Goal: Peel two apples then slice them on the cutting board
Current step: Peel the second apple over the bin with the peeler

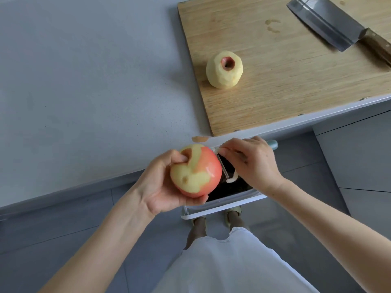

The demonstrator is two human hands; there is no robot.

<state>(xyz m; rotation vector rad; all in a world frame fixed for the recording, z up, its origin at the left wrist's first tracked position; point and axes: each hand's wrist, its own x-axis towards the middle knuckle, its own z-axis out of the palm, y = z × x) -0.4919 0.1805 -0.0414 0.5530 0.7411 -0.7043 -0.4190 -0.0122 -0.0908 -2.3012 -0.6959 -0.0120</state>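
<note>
Holding a partly peeled apple (196, 170) just off the front edge of the counter (84, 81), the left grip (160, 185) is clamped on the fruit: the thumb presses into the hollow at its top and the fingers curl beneath it. Pale flesh shows in broad strips across the top and the left of this apple, while pink-red skin covers its right side.

The right grip (254, 163) is closed around a peeler (224, 169), fingers curled over its handle. The metal blade lies against the red skin on the apple's right flank. A teal end of the handle pokes out beyond the knuckles. A pale curl of peel (232, 178) hangs from the blade's lower end.

Directly below both hands stands a white-rimmed bin (222, 210) with a dark inside, on the grey tiled floor (63, 240).

Further back, a wooden cutting board (275, 92) lies on the counter, its near corner at the counter's edge. A fully peeled apple (224, 69) sits on the board's left part, a ring of red skin left round its hollow. A cleaver (325, 20) with a brown wooden handle rests flat at the board's far right, well apart from that apple. A small scrap of peel (199, 139) lies on the counter edge, just beside the board's corner.

A white garment (222, 261) and two feet show at the bottom.
</note>
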